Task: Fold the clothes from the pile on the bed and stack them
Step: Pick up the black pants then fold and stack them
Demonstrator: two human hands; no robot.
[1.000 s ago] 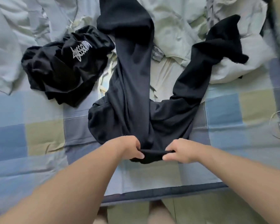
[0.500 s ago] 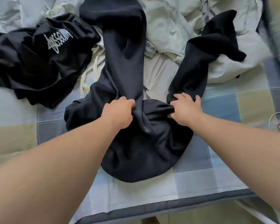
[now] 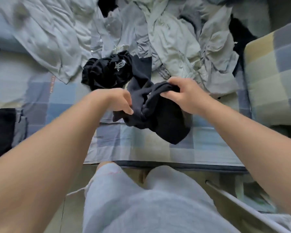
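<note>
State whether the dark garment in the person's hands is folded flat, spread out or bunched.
Bunched: the dark garment is a twisted, lumpy heap gripped by the left hand and right hand; no flat, squared fold shows.

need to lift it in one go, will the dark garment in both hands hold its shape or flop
Probably floppy: the dark garment bunches and sags between the left hand and right hand. Likely light, since fingers alone gather it.
</note>
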